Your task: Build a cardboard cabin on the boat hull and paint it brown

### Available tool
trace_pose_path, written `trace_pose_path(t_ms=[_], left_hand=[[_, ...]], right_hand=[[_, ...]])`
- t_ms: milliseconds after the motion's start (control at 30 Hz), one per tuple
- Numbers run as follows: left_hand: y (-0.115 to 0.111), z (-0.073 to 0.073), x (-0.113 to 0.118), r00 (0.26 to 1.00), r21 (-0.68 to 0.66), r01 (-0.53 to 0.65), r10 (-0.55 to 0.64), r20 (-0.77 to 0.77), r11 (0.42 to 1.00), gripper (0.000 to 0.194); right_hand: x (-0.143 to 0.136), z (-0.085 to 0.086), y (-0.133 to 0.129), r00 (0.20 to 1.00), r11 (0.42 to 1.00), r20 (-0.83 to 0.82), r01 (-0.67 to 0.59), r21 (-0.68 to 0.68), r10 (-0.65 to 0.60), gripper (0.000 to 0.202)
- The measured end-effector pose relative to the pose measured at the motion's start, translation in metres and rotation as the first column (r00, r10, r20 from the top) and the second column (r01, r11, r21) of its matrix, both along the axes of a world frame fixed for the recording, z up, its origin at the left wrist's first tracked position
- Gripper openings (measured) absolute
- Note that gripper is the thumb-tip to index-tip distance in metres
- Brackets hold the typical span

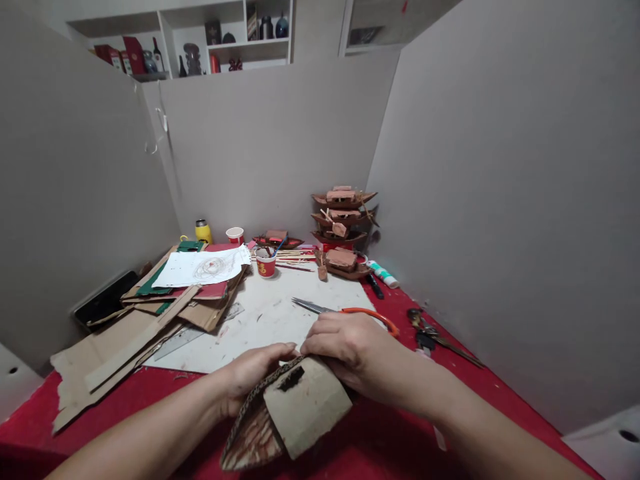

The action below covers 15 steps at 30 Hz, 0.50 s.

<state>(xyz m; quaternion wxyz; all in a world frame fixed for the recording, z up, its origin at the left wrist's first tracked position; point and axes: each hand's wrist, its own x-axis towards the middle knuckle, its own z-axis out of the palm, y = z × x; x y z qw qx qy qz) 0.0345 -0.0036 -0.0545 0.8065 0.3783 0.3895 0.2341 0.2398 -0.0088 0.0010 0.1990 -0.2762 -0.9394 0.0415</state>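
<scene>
A cardboard model boat [253,437] is held low over the red-covered table, tilted, with a curved tan canopy [310,407] across its middle. Corrugated edges run along its side, and brown streaks mark the inside of its hull. My left hand [255,373] is closed around the boat's far left side, its thumb along the rim. On the far right side, my right hand [345,347] has its fingers bent together at the canopy's edge; the fingertips are partly hidden. Just beyond my right hand lie orange-handled scissors [370,312], blades pointing left.
Cardboard pieces [110,347] and a drawn-on paper [200,267] pile up at left. Behind the white board [270,300] stand a red paper cup [266,265] with a brush, thin sticks [300,255] and stacked model boats [345,217]. Keys [425,333] and a tube [384,274] lie at right.
</scene>
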Motion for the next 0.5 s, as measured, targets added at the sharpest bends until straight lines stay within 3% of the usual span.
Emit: trace_pose_path(t_ms=[167,300,400,467,500], left_hand=[[0.021,0.01,-0.03,0.997,0.088,-0.001,-0.006,0.072,0.996,0.039],[0.03,0.013,-0.042,0.975,0.21,0.15,-0.18,0.132,0.966,0.063],[0.027,0.009,-0.043,0.972,0.36,0.223,-0.234,-0.013,0.906,0.066],[0.021,0.005,-0.041,0.969,0.503,0.233,-0.156,-0.191,0.832,0.058],[0.017,0.004,-0.04,0.953,0.591,0.253,-0.093,-0.288,0.766,0.053]], right_hand=[[0.009,-0.004,0.014,0.991,0.99,0.045,0.132,-0.048,-0.13,0.024],[0.01,-0.007,0.018,0.974,0.964,0.039,0.227,-0.136,-0.224,0.019],[0.007,-0.014,0.021,0.952,0.92,0.052,0.304,-0.247,-0.3,0.017],[0.006,-0.022,0.024,0.956,0.902,0.081,0.293,-0.316,-0.282,0.016],[0.005,-0.027,0.025,0.961,0.901,0.08,0.276,-0.335,-0.264,0.015]])
